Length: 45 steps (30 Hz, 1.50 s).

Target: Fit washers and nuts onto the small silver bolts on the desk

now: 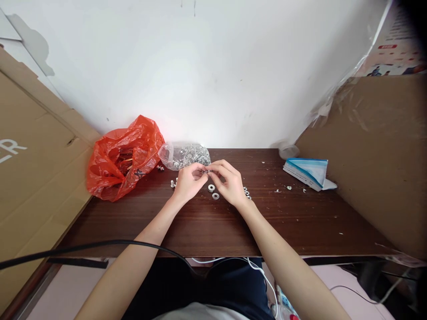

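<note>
Fingertips of the left hand (pixel 190 181) and right hand (pixel 229 181) meet over a dark brown, wood-grained surface (pixel 207 226), pinching a small metal part (pixel 207 171) between them; its exact form is too small and too covered by fingers to tell. Both hands are nearly closed, thumbs and forefingers drawn to a narrow grip, which probably lets one side steady the piece while the other works it. Flat, round metal washers (pixel 215 196) with dark centers lie just below the fingertips, within easy reach, while smaller metal rings (pixel 247 192) sit partly hidden beside the right wrist. Pale, stubby fasteners (pixel 172 183) stand beside the left hand, apart from the rings, an arrangement that appears to sort the pieces by kind. Behind the hands, a clear, crinkled plastic bag (pixel 187 156) full of shiny hardware lies near the white wall (pixel 213 80), its mouth toward the left, seemingly kept close as a supply. To its left slumps a glossy, thin red plastic bag (pixel 128 155), gaping around narrow, coppery pieces (pixel 125 161). At right, a blue-and-white packet (pixel 307 172) rests near a plain cardboard box (pixel 370 164), with small pale scraps (pixel 288 188) scattered on the surface nearby.
</note>
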Motion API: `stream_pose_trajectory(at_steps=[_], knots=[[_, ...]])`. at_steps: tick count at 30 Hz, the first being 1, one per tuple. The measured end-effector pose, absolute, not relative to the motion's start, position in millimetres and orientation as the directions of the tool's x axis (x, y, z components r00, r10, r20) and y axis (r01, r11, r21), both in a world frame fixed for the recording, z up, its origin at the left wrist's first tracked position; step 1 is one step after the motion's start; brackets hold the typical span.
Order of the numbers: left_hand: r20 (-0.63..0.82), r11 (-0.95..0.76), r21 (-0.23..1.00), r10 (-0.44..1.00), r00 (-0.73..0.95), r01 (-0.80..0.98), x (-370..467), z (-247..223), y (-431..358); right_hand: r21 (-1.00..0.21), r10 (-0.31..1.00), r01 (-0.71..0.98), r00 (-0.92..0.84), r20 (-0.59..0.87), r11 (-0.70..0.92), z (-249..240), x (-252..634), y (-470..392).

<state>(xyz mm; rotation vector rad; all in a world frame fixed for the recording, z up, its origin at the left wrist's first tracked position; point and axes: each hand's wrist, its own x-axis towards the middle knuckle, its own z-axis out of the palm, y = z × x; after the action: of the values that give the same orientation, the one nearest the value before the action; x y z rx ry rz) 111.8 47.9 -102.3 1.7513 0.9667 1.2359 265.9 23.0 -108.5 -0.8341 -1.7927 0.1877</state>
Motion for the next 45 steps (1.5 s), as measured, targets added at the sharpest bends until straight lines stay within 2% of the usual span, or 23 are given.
stream_pose_trajectory(at_steps=[9,16,19,22,26,34,39,45], knots=[[0.582,-0.618,0.718,0.786,0.21,0.322,111.7,-98.5,44.1,-0.528,0.649,0.47,-0.137,0.748,0.708,-106.2,266.0,23.3],[0.661,-0.725,0.568,0.684,0.309,0.39,111.7,-99.3,41.6,-0.553,0.752,0.621,-0.092,0.653,0.556,-108.1,270.3,27.7],[0.661,-0.725,0.571,0.684,0.308,0.385,111.6,-99.5,42.2,-0.623,0.819,0.613,-0.073,0.569,0.486,-106.3,271.0,26.4],[0.654,-0.708,0.583,0.7,0.286,0.398,110.8,-99.9,43.5,-0.659,0.831,0.567,-0.086,0.55,0.494,-104.6,269.8,24.4],[0.65,-0.702,0.583,0.705,0.284,0.408,110.2,-99.8,43.5,-0.632,0.802,0.546,-0.134,0.582,0.55,-105.7,268.1,24.5],[0.648,-0.71,0.568,0.698,0.304,0.417,111.4,-100.8,43.0,-0.638,0.809,0.574,-0.077,0.583,0.514,-103.1,271.0,23.7],[0.647,-0.711,0.573,0.698,0.307,0.407,110.3,-100.5,43.6,-0.63,0.802,0.537,-0.165,0.574,0.561,-103.3,270.5,23.7],[0.656,-0.723,0.539,0.682,0.322,0.432,112.0,-99.5,42.0,-0.611,0.803,0.573,-0.152,0.577,0.547,-105.7,270.9,26.1]])
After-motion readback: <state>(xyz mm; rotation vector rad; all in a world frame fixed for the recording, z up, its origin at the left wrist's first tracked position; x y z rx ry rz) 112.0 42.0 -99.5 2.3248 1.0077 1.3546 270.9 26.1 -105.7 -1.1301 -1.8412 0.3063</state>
